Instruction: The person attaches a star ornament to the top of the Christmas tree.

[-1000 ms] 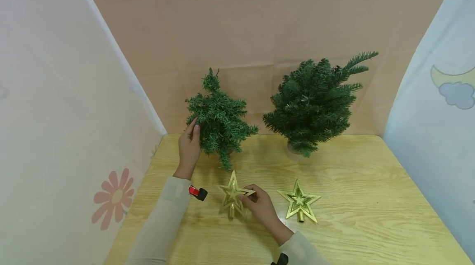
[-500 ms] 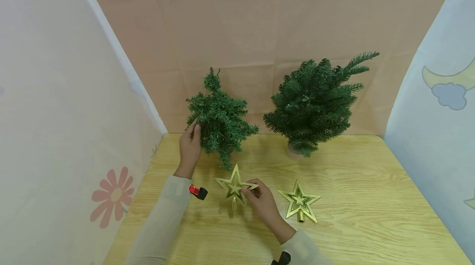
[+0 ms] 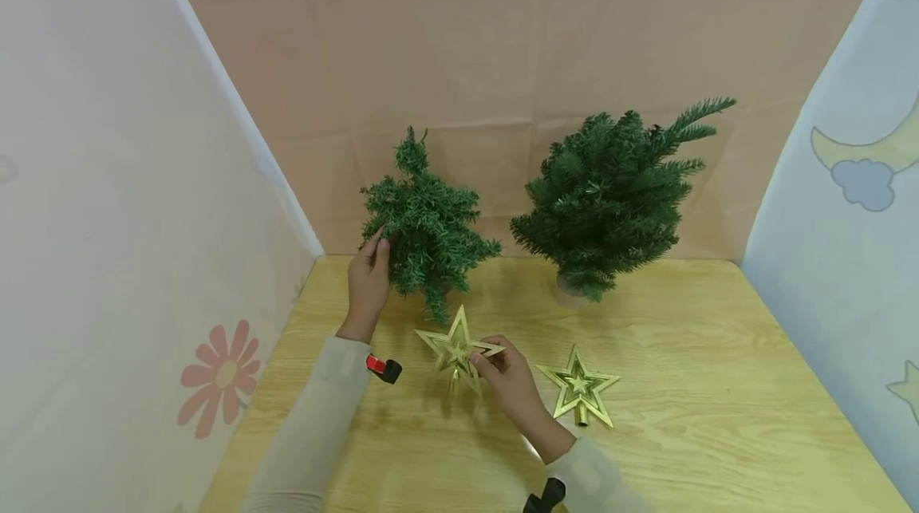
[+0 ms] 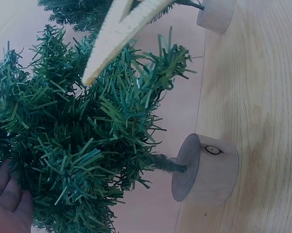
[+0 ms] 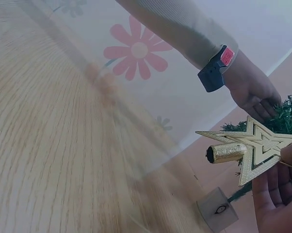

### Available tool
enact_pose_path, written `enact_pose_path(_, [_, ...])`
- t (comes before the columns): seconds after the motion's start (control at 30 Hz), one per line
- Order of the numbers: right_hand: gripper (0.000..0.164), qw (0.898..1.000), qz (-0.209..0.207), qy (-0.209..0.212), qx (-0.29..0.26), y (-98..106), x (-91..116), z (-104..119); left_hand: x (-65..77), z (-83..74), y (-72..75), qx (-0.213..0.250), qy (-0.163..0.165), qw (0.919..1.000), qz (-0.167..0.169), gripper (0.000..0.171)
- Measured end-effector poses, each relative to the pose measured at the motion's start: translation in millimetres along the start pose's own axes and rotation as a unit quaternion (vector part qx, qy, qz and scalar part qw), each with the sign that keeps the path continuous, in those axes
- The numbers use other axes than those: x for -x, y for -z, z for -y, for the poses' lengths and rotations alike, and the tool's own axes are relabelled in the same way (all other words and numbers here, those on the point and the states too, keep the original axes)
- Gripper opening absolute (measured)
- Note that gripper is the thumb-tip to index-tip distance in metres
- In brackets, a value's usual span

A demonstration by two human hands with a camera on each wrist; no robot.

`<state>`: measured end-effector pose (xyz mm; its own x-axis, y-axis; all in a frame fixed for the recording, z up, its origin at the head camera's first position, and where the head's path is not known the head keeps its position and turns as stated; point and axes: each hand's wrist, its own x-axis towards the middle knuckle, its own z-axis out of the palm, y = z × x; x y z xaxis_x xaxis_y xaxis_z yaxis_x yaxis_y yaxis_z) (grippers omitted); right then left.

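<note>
A small green artificial Christmas tree point(image 3: 427, 214) stands at the back left on a round wooden base point(image 4: 214, 170). My left hand point(image 3: 368, 286) holds its branches at the left side; the fingertips are hidden in the foliage. In front of this tree, my right hand point(image 3: 513, 389) pinches a gold star tree topper point(image 3: 458, 353) by one point, between thumb and fingers. The star is raised off the table, and its hollow socket point(image 5: 228, 152) points down in the head view. A second gold star topper point(image 3: 578, 387) lies flat on the table, right of my right hand.
A darker, fuller Christmas tree point(image 3: 606, 194) stands at the back right, one long branch sticking out to the upper right. Behind the wooden table point(image 3: 689, 345) hangs a plain peach backdrop point(image 3: 459, 42). Patterned cloths close off the left and right sides.
My right hand has lifted the star topper a little, up and toward the left tree, tilting it slightly. The left hand keeps its place on the tree.
</note>
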<state>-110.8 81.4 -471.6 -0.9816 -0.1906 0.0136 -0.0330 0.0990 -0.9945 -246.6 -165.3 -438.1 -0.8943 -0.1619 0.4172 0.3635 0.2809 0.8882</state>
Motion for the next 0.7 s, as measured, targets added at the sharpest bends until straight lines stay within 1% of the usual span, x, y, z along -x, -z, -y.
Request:
enact_pose_path(0.13, [0.026, 1.0, 0.006, 0.001, -0.008, 0.5, -0.8, 3.6, -0.1, -0.1, 0.7, -0.003, 0.0, 1.0, 0.002, 0.046])
enact_pose_path(0.33, [0.028, 1.0, 0.01, -0.013, 0.001, 3.0, -1.2, 12.3, -0.6, -1.3, 1.4, -0.007, 0.006, 0.9999, 0.004, 0.045])
enact_pose_path(0.43, [0.029, 1.0, 0.004, -0.004, 0.004, 4.4, -2.9, 13.0, -0.6, -4.2, 1.8, -0.009, 0.012, 0.9999, 0.006, 0.044])
enact_pose_path(0.53, [0.03, 1.0, -0.004, 0.003, 0.0, 5.3, -5.6, 6.8, 2.8, -18.7, 2.9, -0.013, 0.012, 0.9998, 0.011, 0.042])
enact_pose_path(0.67, [0.033, 1.0, -0.013, -0.003, -0.006, 6.1, -10.7, -7.8, 8.1, -40.3, 3.7, -0.024, 0.012, 0.9996, 0.011, 0.041])
enact_pose_path(0.7, [0.035, 1.0, -0.015, -0.005, -0.006, 6.6, -12.4, -11.3, 8.1, -42.0, 3.4, -0.027, 0.01, 0.9995, 0.009, 0.041])
